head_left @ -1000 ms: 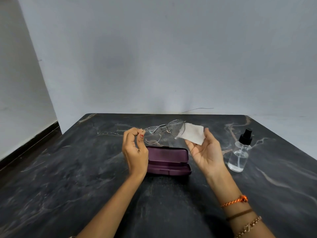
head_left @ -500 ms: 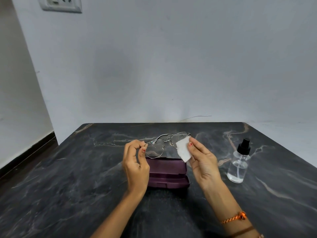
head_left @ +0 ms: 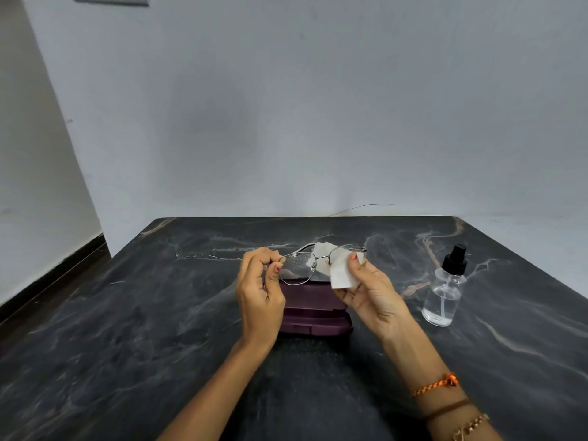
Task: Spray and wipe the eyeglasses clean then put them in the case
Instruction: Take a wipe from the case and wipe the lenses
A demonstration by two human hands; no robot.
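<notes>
Held up between both hands, above the case (head_left: 313, 316): one pair of glasses (head_left: 321, 261), long axis running side to side, left hand to right hand. Pinched at the left end of the frame by the left hand (head_left: 259, 292), thumb and forefinger closed on the rim corner, other fingers curled. Folded around the right lens, one white cloth (head_left: 342, 272), clamped there by the right hand (head_left: 370, 296), thumb in front, fingers behind, part of the cloth showing behind the bridge. Droplets visible on the left lens, so probably sprayed already and now in the wiping stage. Right lens nearer the right hand, naturally; left lens bare and likely next in line, needing either a slide of the cloth along the long axis toward the left hand or a swap of grips. Directly below and just behind the hands, one purple case, shut, long axis also side to side, parallel to the glasses. Off to the right of the right hand, well apart, one spray bottle (head_left: 444, 297), upright, black nozzle, clear liquid low inside. Underneath it all, one dark marble table (head_left: 127, 313). Count: one glasses, one cloth, one case, one bottle, two hands.
</notes>
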